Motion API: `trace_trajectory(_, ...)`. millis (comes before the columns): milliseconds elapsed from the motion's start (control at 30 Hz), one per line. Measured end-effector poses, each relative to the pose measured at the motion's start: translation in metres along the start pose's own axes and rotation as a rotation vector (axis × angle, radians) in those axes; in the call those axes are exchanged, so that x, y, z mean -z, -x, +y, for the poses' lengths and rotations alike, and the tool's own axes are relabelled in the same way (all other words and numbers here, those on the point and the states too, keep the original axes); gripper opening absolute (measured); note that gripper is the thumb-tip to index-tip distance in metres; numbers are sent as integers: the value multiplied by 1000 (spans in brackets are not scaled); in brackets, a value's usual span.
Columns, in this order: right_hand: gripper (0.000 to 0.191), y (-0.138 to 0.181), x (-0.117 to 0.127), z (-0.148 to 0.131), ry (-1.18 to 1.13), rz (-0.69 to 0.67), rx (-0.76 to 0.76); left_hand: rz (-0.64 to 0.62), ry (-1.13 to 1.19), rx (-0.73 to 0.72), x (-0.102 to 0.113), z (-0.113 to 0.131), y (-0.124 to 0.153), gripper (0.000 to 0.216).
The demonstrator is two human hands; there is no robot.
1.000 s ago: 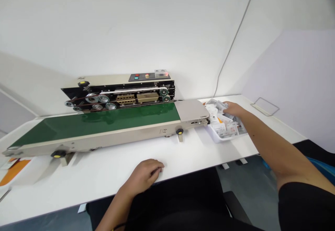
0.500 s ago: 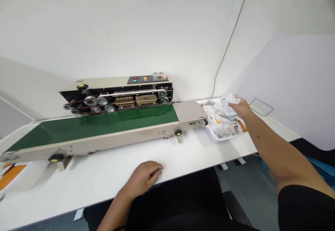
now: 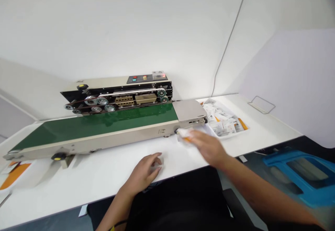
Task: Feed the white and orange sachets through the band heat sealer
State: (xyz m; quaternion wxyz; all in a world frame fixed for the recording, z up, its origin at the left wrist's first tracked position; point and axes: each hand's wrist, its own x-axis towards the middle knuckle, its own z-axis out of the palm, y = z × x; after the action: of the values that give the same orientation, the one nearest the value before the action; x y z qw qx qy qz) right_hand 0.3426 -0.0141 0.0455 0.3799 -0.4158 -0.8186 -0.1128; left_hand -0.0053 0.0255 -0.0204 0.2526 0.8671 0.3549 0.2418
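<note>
My right hand (image 3: 208, 146), smeared by motion, is closed on a small white packet (image 3: 184, 135) with an orange mark, just above the white table (image 3: 110, 168) in front of the sealing machine's right end. My left hand (image 3: 146, 170) rests on the table near the front edge, fingers loosely curled and slightly apart, holding nothing. A white tray (image 3: 237, 131) heaped with several similar packets (image 3: 222, 121) sits to the right of the machine.
A band sealing machine (image 3: 117, 96) with a long green conveyor belt (image 3: 96, 124) spans the table along the wall. Orange and white sheets (image 3: 12, 171) lie at the far left. A blue bin (image 3: 300, 173) stands on the floor to the right. A cable runs up the wall.
My right hand lifted a packet out of the tray and swept it left and towards me, in front of the machine. My left hand opened slightly and stayed in place.
</note>
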Motion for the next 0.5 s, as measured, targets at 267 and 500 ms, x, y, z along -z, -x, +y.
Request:
trace_trajectory(267, 34, -1, -128, -49, 42, -291, 108, 279, -143, 18, -7, -16, -5, 79)
trace_trajectory(500, 82, -7, -125, -52, -98, -427, -53, 262, -70, -203, 4, 15, 3, 28)
